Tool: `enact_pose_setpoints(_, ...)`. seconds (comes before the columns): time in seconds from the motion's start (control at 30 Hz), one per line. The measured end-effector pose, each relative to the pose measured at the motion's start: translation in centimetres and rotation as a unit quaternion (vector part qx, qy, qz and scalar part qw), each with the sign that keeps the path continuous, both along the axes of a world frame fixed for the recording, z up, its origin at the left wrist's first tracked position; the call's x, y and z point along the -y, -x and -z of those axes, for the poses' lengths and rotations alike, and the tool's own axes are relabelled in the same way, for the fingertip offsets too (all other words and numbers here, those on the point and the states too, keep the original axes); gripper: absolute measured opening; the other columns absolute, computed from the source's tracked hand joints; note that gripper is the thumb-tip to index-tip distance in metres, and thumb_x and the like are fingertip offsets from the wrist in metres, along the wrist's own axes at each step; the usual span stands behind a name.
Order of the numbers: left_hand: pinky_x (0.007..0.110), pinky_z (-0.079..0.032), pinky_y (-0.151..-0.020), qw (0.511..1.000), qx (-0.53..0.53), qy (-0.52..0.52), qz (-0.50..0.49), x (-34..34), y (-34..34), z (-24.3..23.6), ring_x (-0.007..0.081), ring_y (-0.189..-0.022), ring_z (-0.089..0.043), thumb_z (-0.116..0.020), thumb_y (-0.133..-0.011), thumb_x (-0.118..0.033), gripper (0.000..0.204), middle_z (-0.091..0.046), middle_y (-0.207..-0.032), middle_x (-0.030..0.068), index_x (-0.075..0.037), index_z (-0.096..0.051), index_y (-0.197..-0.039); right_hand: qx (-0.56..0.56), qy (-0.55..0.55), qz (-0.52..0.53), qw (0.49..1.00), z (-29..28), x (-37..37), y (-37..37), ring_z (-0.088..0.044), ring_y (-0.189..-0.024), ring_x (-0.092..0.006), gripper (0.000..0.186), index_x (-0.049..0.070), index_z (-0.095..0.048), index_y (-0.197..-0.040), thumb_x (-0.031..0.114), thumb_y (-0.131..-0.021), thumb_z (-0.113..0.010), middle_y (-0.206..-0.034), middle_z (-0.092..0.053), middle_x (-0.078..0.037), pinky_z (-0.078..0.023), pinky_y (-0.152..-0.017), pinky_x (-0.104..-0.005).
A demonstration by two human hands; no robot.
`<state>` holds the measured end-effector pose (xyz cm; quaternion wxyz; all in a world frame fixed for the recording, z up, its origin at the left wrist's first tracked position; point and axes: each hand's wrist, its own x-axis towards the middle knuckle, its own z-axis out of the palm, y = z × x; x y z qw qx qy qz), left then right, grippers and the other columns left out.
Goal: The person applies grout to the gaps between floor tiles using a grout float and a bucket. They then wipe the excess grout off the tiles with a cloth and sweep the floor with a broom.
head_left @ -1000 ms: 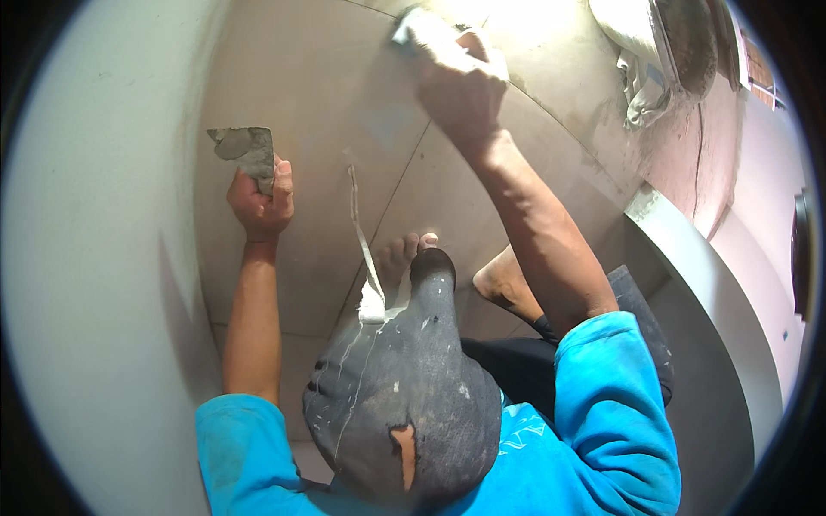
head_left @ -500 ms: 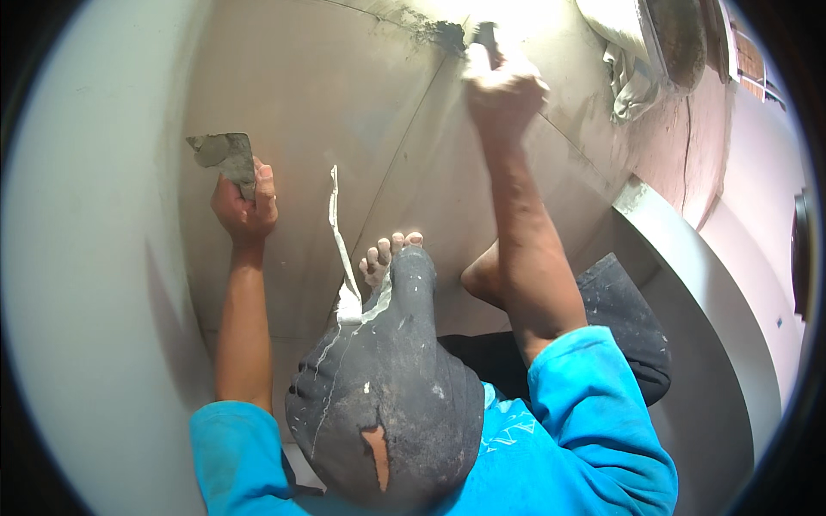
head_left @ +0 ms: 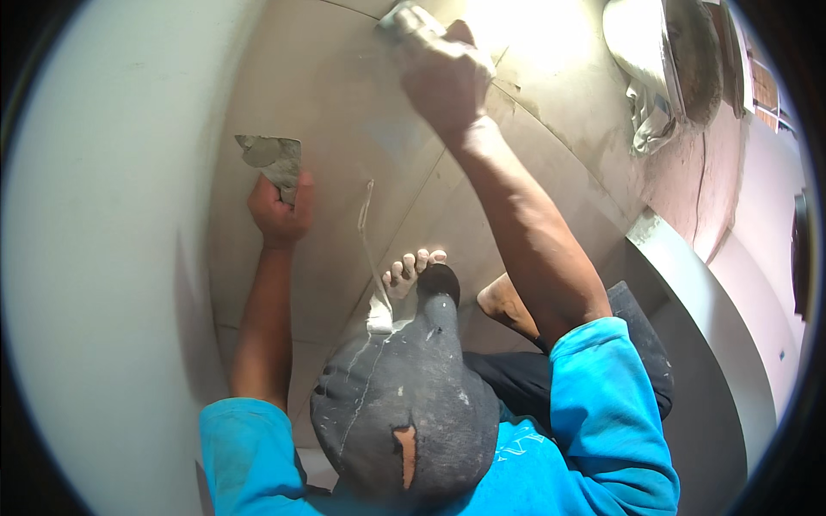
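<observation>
My left hand [head_left: 280,213] is closed around a putty knife [head_left: 277,162] with a broad blade, which carries a lump of grey paste. It is raised just above the tiled floor, beside the wall on the left. My right arm stretches far forward, and my right hand [head_left: 443,82] is closed at the top of the picture, close to the floor tiles [head_left: 344,95]. Pale residue covers its fingers. Motion blur and glare hide what it grips; a pale, flat edge shows beyond the fingers. My bare foot [head_left: 413,268] rests on the floor between my arms.
A pale wall [head_left: 103,258] runs along the left. At the upper right is a rounded container [head_left: 693,64] with a whitish cloth [head_left: 652,120] beside it. A curved raised ledge [head_left: 701,301] bends along the right. A loose pale strip [head_left: 368,232] hangs from my trouser leg.
My right hand has swept left and forward over the floor; the dark patch beside it is no longer visible. In the picture, my left hand with the putty knife sits slightly further right.
</observation>
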<state>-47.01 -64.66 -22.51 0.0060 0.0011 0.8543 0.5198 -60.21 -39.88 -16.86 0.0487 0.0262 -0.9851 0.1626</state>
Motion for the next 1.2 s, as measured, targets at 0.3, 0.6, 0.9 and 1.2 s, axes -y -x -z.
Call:
enact_pose_setpoints(0.3, 0.027, -0.048, -0.054, 0.999, 0.022, -0.024, -0.013, 0.2, 0.3, -1.7, 0.0103, -0.059, -0.059, -0.064, -0.090, -0.017, 0.015, -0.061, -0.069, 0.0012, -0.002, -0.062, -0.090, -0.020, 0.052, -0.130, 0.990, -0.3, 3.4, 1.6, -0.060, -0.096, -0.0218, 0.028, 0.018, -0.069, -0.105, 0.011, -0.080, -0.060, -0.101, -0.070, 0.006, -0.055, -0.071, -0.0376)
enact_pose_setpoints(0.6, 0.032, -0.051, -0.063, 0.999, 0.025, -0.032, -0.007, 0.8, -0.2, -2.4, 0.0210, -0.065, -0.060, -0.070, -0.082, -0.021, 0.020, -0.062, -0.075, 0.0070, -0.004, -0.062, -0.088, -0.006, 0.003, -0.126, 0.992, -0.8, 6.8, 3.7, -0.061, -0.103, -0.0214, 0.028, 0.016, -0.070, -0.111, 0.012, -0.087, -0.056, -0.104, -0.070, -0.001, -0.052, -0.085, -0.0379)
enact_pose_setpoints(0.9, 0.032, -0.051, -0.062, 1.000, -0.003, -0.024, 0.000, 1.4, -0.5, -3.2, 0.0230, -0.065, -0.062, -0.070, -0.081, -0.020, 0.019, -0.063, -0.078, 0.0077, -0.004, -0.063, -0.089, -0.053, 0.058, -0.193, 0.978, -2.0, 9.8, 5.5, -0.057, -0.110, -0.0255, 0.033, 0.011, -0.066, -0.118, 0.015, -0.090, -0.051, -0.114, -0.069, -0.006, -0.046, -0.091, -0.0431)
enact_pose_setpoints(1.2, 0.034, -0.051, -0.059, 1.000, -0.025, -0.016, 0.004, 1.8, -0.6, -3.6, 0.0249, -0.064, -0.062, -0.070, -0.081, -0.019, 0.016, -0.061, -0.077, 0.0088, -0.006, -0.062, -0.086, 0.150, 0.035, -0.201, 0.967, -3.5, 9.8, 6.4, -0.056, -0.109, -0.0258, 0.029, 0.012, -0.069, -0.109, 0.013, -0.085, -0.053, -0.097, -0.072, -0.006, -0.046, -0.086, -0.0425)
